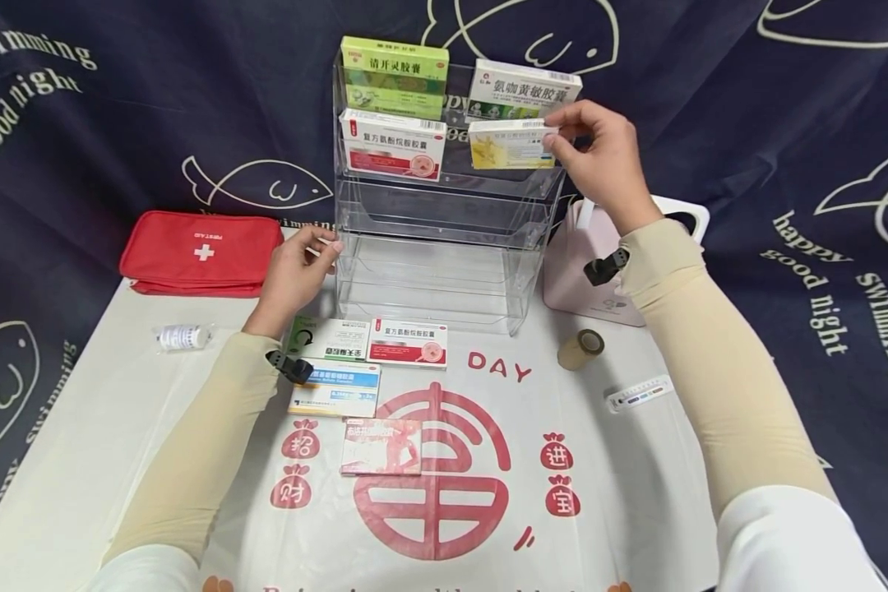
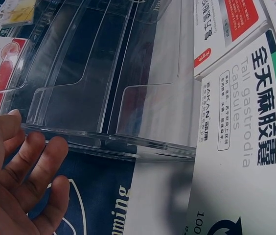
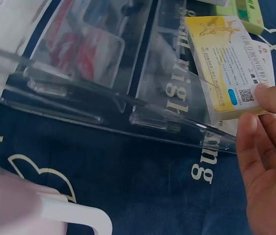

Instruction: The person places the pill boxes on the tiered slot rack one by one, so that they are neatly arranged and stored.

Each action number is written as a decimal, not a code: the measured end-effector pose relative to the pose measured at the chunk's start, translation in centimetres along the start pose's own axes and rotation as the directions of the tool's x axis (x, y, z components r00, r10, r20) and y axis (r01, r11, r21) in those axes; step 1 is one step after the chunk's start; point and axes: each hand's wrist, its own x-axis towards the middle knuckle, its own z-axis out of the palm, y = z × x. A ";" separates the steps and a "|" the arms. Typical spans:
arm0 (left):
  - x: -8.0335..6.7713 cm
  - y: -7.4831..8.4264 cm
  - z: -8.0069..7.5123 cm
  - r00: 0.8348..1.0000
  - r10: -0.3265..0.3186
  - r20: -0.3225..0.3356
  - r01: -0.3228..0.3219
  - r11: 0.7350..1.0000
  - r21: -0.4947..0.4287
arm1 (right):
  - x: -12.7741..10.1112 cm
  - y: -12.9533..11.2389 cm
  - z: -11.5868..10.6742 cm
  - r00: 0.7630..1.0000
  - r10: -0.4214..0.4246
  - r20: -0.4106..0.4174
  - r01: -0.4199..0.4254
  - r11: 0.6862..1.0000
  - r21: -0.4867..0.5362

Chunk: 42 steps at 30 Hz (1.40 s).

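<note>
My right hand (image 1: 608, 156) pinches the right end of a yellow-and-white medicine box (image 1: 509, 145), thumb in front. The box stands in the second tier of a clear acrylic rack (image 1: 432, 275). Behind it, in the top tier, is a white box with green (image 1: 525, 86). A green medicine box (image 1: 395, 76) and a red-and-white one (image 1: 392, 146) fill the rack's left side. Beside the rack's left edge, my left hand (image 1: 296, 267) has loosely bent fingers and holds nothing; whether it touches the rack I cannot tell.
Before the rack lie a green-and-white box (image 1: 330, 338), a red-and-white box (image 1: 408, 342), a blue-and-white box (image 1: 336, 390) and a pink box (image 1: 381, 446). A red first-aid pouch (image 1: 203, 251) and white bottle (image 1: 182, 336) lie left; a tape roll (image 1: 580, 349), thermometer (image 1: 638, 395) and pink container (image 1: 592, 284) right.
</note>
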 end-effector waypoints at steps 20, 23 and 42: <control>-0.1 -0.1 0.0 1.000 0.001 0.005 -0.001 1.000 0.005 | -0.4 -0.4 0.1 0.981 -0.150 0.125 0.180 0.943 -0.279; -0.1 0.0 0.0 1.000 -0.004 0.008 0.004 1.000 0.003 | -0.4 -0.3 0.1 0.978 -0.168 0.121 0.196 0.940 -0.279; 0.0 -0.1 -0.1 1.000 0.008 0.016 -0.007 1.000 -0.008 | -0.7 -0.5 0.3 0.974 -0.171 0.146 0.215 0.896 -0.389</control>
